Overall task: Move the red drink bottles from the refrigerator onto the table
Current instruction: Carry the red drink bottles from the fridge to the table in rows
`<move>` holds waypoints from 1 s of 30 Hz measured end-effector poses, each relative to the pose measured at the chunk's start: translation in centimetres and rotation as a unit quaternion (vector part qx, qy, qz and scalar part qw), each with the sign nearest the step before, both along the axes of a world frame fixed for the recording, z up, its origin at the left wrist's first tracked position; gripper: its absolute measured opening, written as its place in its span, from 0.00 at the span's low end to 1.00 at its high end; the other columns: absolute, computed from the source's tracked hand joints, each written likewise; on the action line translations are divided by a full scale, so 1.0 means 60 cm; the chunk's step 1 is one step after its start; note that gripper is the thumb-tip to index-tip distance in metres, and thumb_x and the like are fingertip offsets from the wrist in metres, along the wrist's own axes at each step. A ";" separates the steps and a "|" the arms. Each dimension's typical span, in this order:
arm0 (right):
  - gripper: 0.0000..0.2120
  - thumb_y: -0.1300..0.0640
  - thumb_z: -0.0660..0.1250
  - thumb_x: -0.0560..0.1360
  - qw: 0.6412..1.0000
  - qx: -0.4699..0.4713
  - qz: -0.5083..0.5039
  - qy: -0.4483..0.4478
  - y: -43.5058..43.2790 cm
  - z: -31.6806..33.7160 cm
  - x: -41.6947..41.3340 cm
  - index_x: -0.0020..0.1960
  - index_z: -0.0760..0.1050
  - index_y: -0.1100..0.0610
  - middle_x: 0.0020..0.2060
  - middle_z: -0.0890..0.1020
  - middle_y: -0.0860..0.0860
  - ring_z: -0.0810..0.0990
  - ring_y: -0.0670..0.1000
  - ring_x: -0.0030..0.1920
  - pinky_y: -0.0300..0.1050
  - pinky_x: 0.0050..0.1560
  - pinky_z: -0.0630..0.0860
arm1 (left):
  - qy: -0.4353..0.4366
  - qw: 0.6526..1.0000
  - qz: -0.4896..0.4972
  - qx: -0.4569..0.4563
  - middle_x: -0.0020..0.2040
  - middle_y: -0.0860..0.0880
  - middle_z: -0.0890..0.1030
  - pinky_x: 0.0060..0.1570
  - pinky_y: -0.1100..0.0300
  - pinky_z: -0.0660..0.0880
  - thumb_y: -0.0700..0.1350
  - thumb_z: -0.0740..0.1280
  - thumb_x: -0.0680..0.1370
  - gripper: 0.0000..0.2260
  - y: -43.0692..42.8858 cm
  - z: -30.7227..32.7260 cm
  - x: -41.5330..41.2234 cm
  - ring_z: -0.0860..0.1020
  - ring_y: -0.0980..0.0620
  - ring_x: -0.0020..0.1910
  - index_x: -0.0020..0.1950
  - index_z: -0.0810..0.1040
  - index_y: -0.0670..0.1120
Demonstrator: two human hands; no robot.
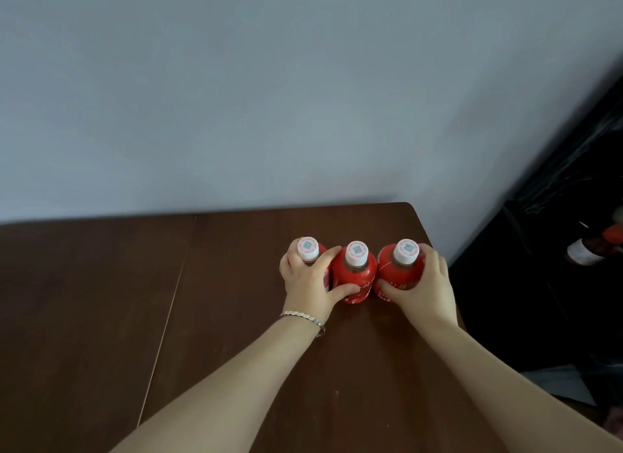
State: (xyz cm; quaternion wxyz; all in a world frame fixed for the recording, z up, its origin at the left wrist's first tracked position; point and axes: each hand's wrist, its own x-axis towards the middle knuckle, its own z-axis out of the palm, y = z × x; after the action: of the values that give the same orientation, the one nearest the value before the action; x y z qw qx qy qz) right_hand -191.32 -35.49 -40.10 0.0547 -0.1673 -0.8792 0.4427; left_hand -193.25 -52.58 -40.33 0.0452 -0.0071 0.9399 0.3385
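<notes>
Three red drink bottles with white caps stand upright in a row on the dark brown table [236, 317], near its far right corner. My left hand [308, 284] wraps the left bottle [308, 248] and hides most of its body; the thumb touches the middle bottle [355, 270]. My right hand [423, 287] grips the right bottle [401, 267] from its right side. The middle bottle stands between the two hands, touching or nearly touching its neighbours.
A pale grey wall rises right behind the table. To the right stands a dark, open cabinet-like unit [556, 284] with another bottle [586, 250] lying or standing inside. A seam runs across the tabletop on the left. A bracelet circles my left wrist.
</notes>
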 end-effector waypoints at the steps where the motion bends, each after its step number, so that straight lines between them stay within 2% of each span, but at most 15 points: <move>1: 0.38 0.56 0.80 0.62 1.000 0.004 -0.002 -0.001 -0.001 0.001 -0.001 0.66 0.65 0.52 0.63 0.70 0.50 0.73 0.48 0.57 0.42 0.52 0.70 | 0.000 1.000 0.003 -0.001 0.72 0.46 0.51 0.72 0.49 0.56 0.58 0.74 0.67 0.30 0.001 0.000 0.001 0.49 0.42 0.71 0.67 0.71 0.59; 7: 0.39 0.55 0.78 0.65 0.999 0.027 -0.003 -0.037 -0.007 0.011 -0.001 0.70 0.62 0.53 0.67 0.69 0.52 0.74 0.55 0.63 0.48 0.56 0.73 | -0.037 0.999 0.028 -0.019 0.73 0.46 0.48 0.69 0.50 0.62 0.57 0.73 0.68 0.29 0.016 0.017 0.009 0.50 0.41 0.71 0.68 0.68 0.60; 11: 0.50 0.54 0.76 0.68 0.987 0.045 0.026 -0.150 -0.004 0.033 0.007 0.77 0.46 0.56 0.73 0.63 0.56 0.67 0.57 0.70 0.54 0.66 0.69 | -0.100 0.994 0.020 -0.029 0.75 0.43 0.42 0.69 0.47 0.62 0.55 0.72 0.70 0.33 0.010 0.048 0.016 0.52 0.37 0.73 0.72 0.61 0.61; 13: 0.47 0.55 0.74 0.70 0.973 0.093 0.036 -0.207 -0.002 0.046 0.028 0.77 0.46 0.57 0.72 0.64 0.58 0.68 0.58 0.70 0.54 0.66 0.71 | -0.133 0.991 0.023 -0.012 0.76 0.41 0.39 0.69 0.47 0.62 0.52 0.72 0.72 0.35 0.003 0.067 0.029 0.58 0.37 0.73 0.73 0.57 0.62; 15: 0.36 0.54 0.71 0.72 0.951 0.146 0.080 -0.262 0.004 0.062 0.059 0.74 0.56 0.57 0.68 0.69 0.57 0.73 0.55 0.65 0.49 0.61 0.75 | -0.132 0.991 0.015 -0.004 0.76 0.41 0.47 0.69 0.49 0.65 0.47 0.69 0.74 0.31 -0.004 0.087 0.053 0.64 0.39 0.70 0.73 0.59 0.61; 17: 0.26 0.53 0.68 0.74 0.925 0.171 0.146 -0.308 0.008 0.085 0.095 0.70 0.65 0.55 0.63 0.74 0.53 0.77 0.51 0.59 0.45 0.57 0.77 | -0.108 0.993 -0.028 -0.027 0.69 0.44 0.65 0.65 0.51 0.70 0.45 0.66 0.74 0.23 -0.013 0.108 0.086 0.71 0.43 0.65 0.69 0.68 0.57; 18: 0.23 0.52 0.66 0.75 0.913 0.179 0.177 -0.322 0.009 0.098 0.113 0.69 0.67 0.54 0.62 0.75 0.52 0.77 0.50 0.58 0.43 0.57 0.77 | -0.108 0.991 -0.060 -0.049 0.64 0.46 0.72 0.61 0.53 0.72 0.45 0.65 0.74 0.19 -0.019 0.121 0.103 0.74 0.45 0.62 0.65 0.73 0.54; 20: 0.22 0.51 0.65 0.76 0.895 0.188 0.220 -0.341 0.005 0.129 0.150 0.68 0.68 0.54 0.62 0.75 0.51 0.77 0.50 0.59 0.42 0.57 0.76 | -0.165 0.974 -0.121 -0.094 0.57 0.49 0.79 0.56 0.57 0.75 0.46 0.64 0.75 0.12 -0.026 0.154 0.139 0.78 0.49 0.56 0.57 0.79 0.50; 23: 0.23 0.51 0.64 0.77 0.883 0.205 0.245 -0.344 -0.008 0.178 0.203 0.70 0.66 0.55 0.64 0.73 0.52 0.76 0.51 0.61 0.42 0.58 0.75 | -0.244 0.939 -0.198 -0.142 0.55 0.50 0.81 0.56 0.58 0.75 0.50 0.65 0.75 0.12 -0.030 0.203 0.187 0.79 0.51 0.54 0.56 0.80 0.49; 27: 0.24 0.49 0.63 0.77 0.880 0.238 0.237 -0.336 -0.022 0.234 0.283 0.71 0.65 0.54 0.66 0.72 0.51 0.74 0.52 0.63 0.43 0.60 0.73 | -0.206 0.927 -0.259 -0.174 0.54 0.48 0.81 0.56 0.56 0.76 0.51 0.63 0.76 0.12 -0.022 0.256 0.244 0.79 0.49 0.54 0.55 0.80 0.48; 30: 0.24 0.48 0.63 0.77 0.897 0.246 0.190 -0.315 -0.022 0.266 0.362 0.70 0.66 0.54 0.64 0.73 0.52 0.75 0.52 0.62 0.44 0.59 0.74 | -0.160 0.914 -0.322 -0.187 0.54 0.47 0.81 0.52 0.55 0.76 0.51 0.62 0.77 0.12 -0.005 0.293 0.297 0.80 0.48 0.52 0.55 0.79 0.47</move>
State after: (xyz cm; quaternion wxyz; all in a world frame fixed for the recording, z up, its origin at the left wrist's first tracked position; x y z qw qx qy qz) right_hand -169.60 -36.79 -24.17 -0.2709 -0.1095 -0.9463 0.1386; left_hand -175.44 -52.89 -22.75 0.2994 0.2334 0.9176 0.1176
